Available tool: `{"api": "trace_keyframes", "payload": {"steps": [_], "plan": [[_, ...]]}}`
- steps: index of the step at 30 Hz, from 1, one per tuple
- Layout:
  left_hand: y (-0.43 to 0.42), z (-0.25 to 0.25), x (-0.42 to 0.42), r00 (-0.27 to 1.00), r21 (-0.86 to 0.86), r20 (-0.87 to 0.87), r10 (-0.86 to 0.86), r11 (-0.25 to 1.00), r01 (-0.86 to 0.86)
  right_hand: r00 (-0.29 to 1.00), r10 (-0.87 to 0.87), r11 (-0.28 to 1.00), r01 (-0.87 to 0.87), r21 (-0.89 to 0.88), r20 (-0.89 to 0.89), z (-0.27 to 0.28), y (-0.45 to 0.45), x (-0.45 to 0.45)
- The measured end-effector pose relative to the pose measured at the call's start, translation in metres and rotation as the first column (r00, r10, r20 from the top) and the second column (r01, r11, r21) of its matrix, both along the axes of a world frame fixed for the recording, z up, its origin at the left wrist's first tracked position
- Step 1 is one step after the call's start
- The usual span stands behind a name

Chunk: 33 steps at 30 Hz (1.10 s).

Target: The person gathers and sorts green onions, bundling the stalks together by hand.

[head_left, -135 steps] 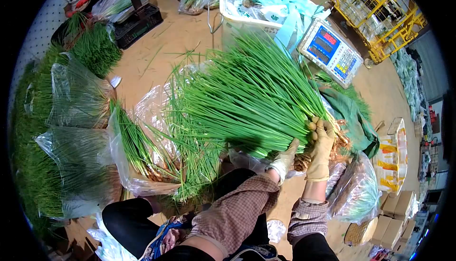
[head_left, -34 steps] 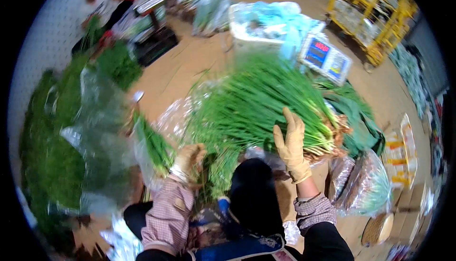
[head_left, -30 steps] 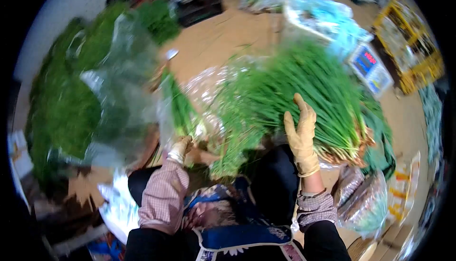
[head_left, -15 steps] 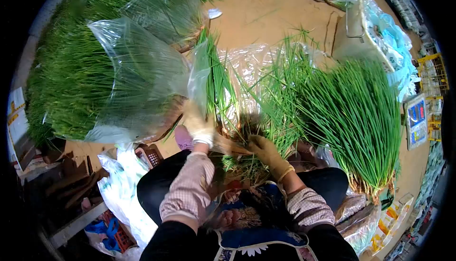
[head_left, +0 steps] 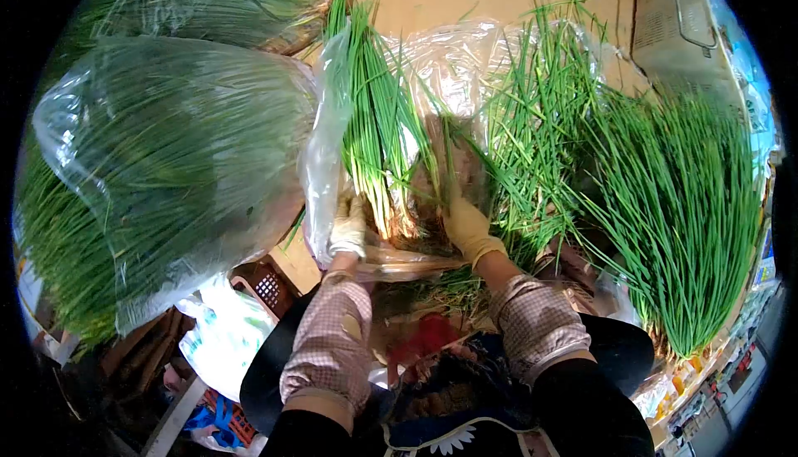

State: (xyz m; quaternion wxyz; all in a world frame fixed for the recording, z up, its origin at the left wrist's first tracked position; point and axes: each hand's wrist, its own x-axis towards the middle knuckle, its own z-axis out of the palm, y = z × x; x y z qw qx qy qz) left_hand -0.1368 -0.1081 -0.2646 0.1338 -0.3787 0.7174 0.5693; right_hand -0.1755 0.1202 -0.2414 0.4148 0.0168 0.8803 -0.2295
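Note:
A bundle of green onions [head_left: 378,149] lies on a clear plastic sheet [head_left: 453,54], its roots toward me. My left hand [head_left: 347,226], in a pale glove, is at the roots' left, with fingers curled at the raised left part of the sheet. To the right of the roots is my right hand [head_left: 470,226], also gloved; its fingertips are blurred, so their grip is unclear. Between my wrists runs the sheet's folded near edge [head_left: 407,266]. Loose green stalks [head_left: 540,116] are scattered beyond my right hand.
A large upright-leaved bunch of green onions [head_left: 682,216] stands on the right. Plastic-wrapped bunches [head_left: 191,133] fill the left side. A pale bin [head_left: 682,41] is at the back right. Near my left knee are a brown crate [head_left: 264,286] and a white bag [head_left: 224,340].
My view has shifted closer to the sheet. My right hand has moved forward from the near fold to beside the roots. My left hand now rests lower, left of the bundle.

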Motion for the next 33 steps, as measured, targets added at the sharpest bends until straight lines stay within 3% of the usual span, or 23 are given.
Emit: {"api": "trace_keyframes", "payload": {"steps": [1, 2, 4, 6, 8, 10, 11, 13, 14, 16, 18, 20, 22, 23, 24, 25, 26, 28, 30, 31, 32, 33], "plan": [[-0.002, -0.043, 0.008, 0.993, -0.063, -0.011, 0.115, 0.991, -0.115, 0.990, -0.043, 0.998, 0.038, -0.040, -0.131, -0.006, -0.001, -0.002], [0.030, 0.040, -0.020, 0.995, -0.051, 0.009, 0.098, 0.994, -0.097, 0.992, -0.046, 0.998, 0.041, -0.043, -0.120, -0.013, -0.006, -0.003], [0.030, 0.026, -0.023, 0.950, -0.132, 0.303, 0.077, 0.990, -0.038, 0.997, -0.007, 0.995, 0.015, 0.098, -0.083, -0.025, -0.017, -0.006], [0.032, 0.018, -0.017, 0.945, -0.093, 0.288, 0.154, 0.987, -0.133, 0.997, -0.070, 0.993, 0.073, 0.096, -0.031, -0.035, -0.022, -0.010], [0.033, 0.015, -0.016, 0.888, 0.171, 0.260, 0.379, 0.887, -0.429, 0.991, -0.130, 0.987, 0.128, 0.100, 0.021, -0.039, -0.024, -0.007], [0.031, 0.006, -0.016, 0.833, 0.300, 0.268, 0.485, 0.779, -0.550, 0.922, -0.382, 0.902, 0.385, -0.196, 0.058, -0.046, -0.024, 0.000], [0.029, -0.002, -0.016, 0.849, 0.292, 0.357, 0.390, 0.816, -0.498, 0.923, -0.381, 0.902, 0.385, -0.195, 0.058, -0.052, -0.026, 0.004], [0.035, 0.007, -0.022, 0.932, 0.423, 0.225, 0.285, 0.833, -0.357, 0.841, -0.434, 0.718, 0.540, -0.439, 0.324, -0.067, -0.034, 0.014], [0.039, 0.017, -0.026, 0.907, 0.384, 0.309, 0.286, 0.835, -0.394, 0.841, -0.434, 0.717, 0.539, -0.442, 0.323, -0.069, -0.039, 0.016], [0.032, 0.013, -0.030, 0.910, 0.359, 0.370, 0.189, 0.874, -0.328, 0.641, -0.632, 0.620, 0.755, -0.212, 0.434, -0.047, -0.057, 0.005], [0.026, 0.008, -0.031, 0.894, 0.337, 0.438, 0.094, 0.905, -0.260, 0.552, -0.576, 0.540, 0.811, -0.227, 0.603, -0.014, -0.056, -0.014], [0.027, 0.003, -0.034, 0.873, 0.140, 0.485, -0.049, 0.990, -0.022, 0.508, -0.471, 0.507, 0.825, -0.250, 0.721, -0.014, -0.047, -0.018], [0.044, 0.001, -0.033, 0.957, 0.136, 0.290, -0.005, 0.990, -0.036, 0.527, -0.441, 0.504, 0.815, -0.285, 0.727, -0.021, -0.038, -0.014], [0.055, 0.004, -0.029, 0.980, 0.188, 0.190, 0.055, 0.978, -0.092, 0.468, -0.406, 0.351, 0.873, -0.338, 0.785, -0.023, -0.034, -0.010], [0.067, 0.053, -0.044, 0.969, 0.261, 0.226, 0.098, 0.953, -0.157, 0.417, -0.356, 0.187, 0.909, -0.373, 0.836, -0.020, -0.031, -0.009], [0.080, 0.032, -0.037, 0.960, 0.348, 0.086, 0.268, 0.894, -0.281, 0.447, -0.360, 0.173, 0.895, -0.412, 0.819, 0.004, -0.029, -0.016], [0.092, 0.013, -0.032, 0.905, 0.464, -0.044, 0.424, 0.811, -0.357, 0.457, -0.365, 0.174, 0.890, -0.422, 0.811, 0.012, -0.029, -0.017], [0.096, 0.030, -0.040, 0.893, 0.502, 0.165, 0.419, 0.744, -0.441, 0.595, -0.462, 0.344, 0.804, -0.485, 0.658, 0.033, -0.028, -0.021], [0.103, 0.053, -0.044, 0.889, 0.606, 0.149, 0.432, 0.671, -0.428, 0.681, -0.423, 0.359, 0.732, -0.579, 0.598, 0.054, -0.021, -0.027], [0.107, 0.067, -0.044, 0.881, 0.691, 0.152, 0.448, 0.589, -0.419, 0.739, -0.431, 0.471, 0.674, -0.569, 0.518, 0.064, -0.017, -0.029], [0.111, 0.082, -0.044, 0.885, 0.701, 0.137, 0.446, 0.588, -0.404, 0.792, -0.428, 0.577, 0.610, -0.543, 0.435, 0.074, -0.014, -0.030], [0.118, 0.097, -0.042, 0.886, 0.629, 0.122, 0.448, 0.655, -0.418, 0.800, -0.431, 0.578, 0.600, -0.554, 0.417, 0.091, -0.011, -0.028]]}}
